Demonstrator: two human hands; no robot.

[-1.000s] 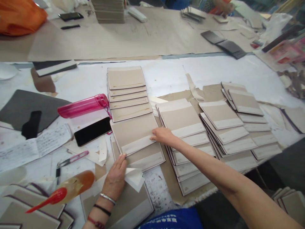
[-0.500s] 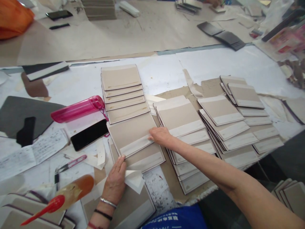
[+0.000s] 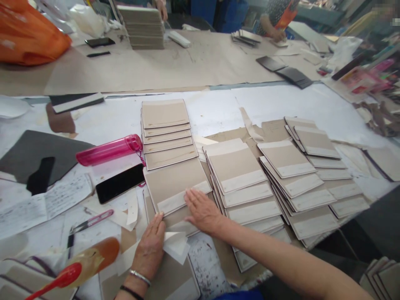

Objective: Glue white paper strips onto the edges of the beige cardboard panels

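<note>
A beige panel (image 3: pixel 175 179) with a pale strip (image 3: pixel 184 198) along its near edge lies at the front of an overlapping column of beige panels (image 3: pixel 165 112). My right hand (image 3: pixel 203 211) lies open on that strip, fingers stretched out and flat. My left hand (image 3: pixel 151 239) is open too, its fingertips touching the panel's near left corner. Beside the left hand, a folded piece of white paper (image 3: pixel 176 246) juts out. Another beige panel (image 3: pixel 175 273) lies beneath it, partly hidden by the hand.
To the right stand overlapping stacks of similar panels (image 3: pixel 236 164). On the left are a pink case (image 3: pixel 109 151), a black phone (image 3: pixel 120 183), a pink cutter (image 3: pixel 93 221) and an amber bottle with a red nozzle (image 3: pixel 93 260). Other people's hands (image 3: pixel 278 35) show across the table.
My right hand has moved from the panel's right edge leftward onto the pale strip and flattened out. The left hand stays at the corner. The view has tilted up.
</note>
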